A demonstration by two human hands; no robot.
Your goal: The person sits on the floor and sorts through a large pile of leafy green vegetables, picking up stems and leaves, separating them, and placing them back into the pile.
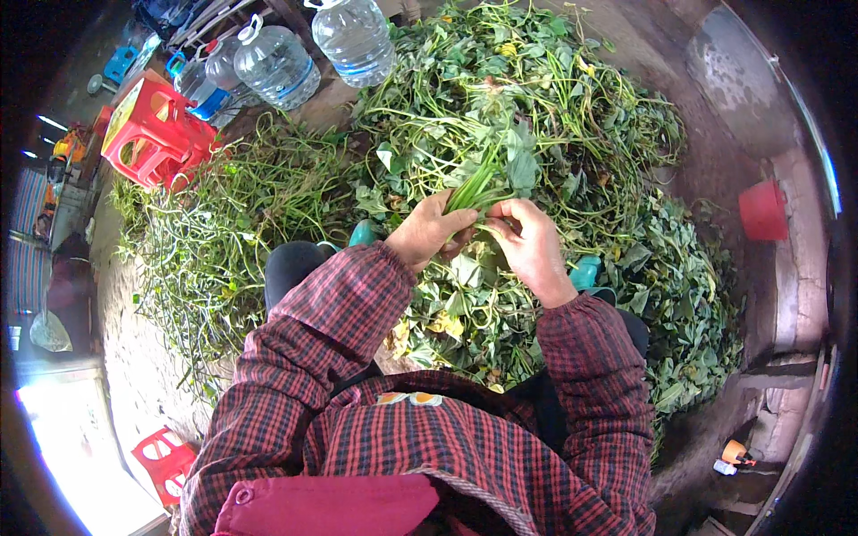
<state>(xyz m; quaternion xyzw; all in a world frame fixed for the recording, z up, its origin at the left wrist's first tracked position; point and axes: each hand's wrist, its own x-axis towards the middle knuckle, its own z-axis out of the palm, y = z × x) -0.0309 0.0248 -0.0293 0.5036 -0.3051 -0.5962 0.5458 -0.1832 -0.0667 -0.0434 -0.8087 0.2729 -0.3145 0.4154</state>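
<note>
My left hand (429,228) is closed around a small bunch of green leaf stems (477,184), whose ends fan out beyond the thumb. Close beside it, my right hand (529,244) pinches a thin stem between thumb and forefinger; the exact grip is partly hidden by the fingers. Both hands are above a large heap of leafy green vines (536,87) with broad leaves and some yellowed ones. To the left lies a looser pile of mostly bare stems (221,248). More leaves (690,308) are heaped on the right.
Large clear plastic water bottles (278,67) stand beyond the stem pile. Red plastic stools (157,134) stand at the upper left, with another red stool (164,462) at lower left. A red bucket (763,211) is by the right wall. Teal shoes (585,271) show among the leaves.
</note>
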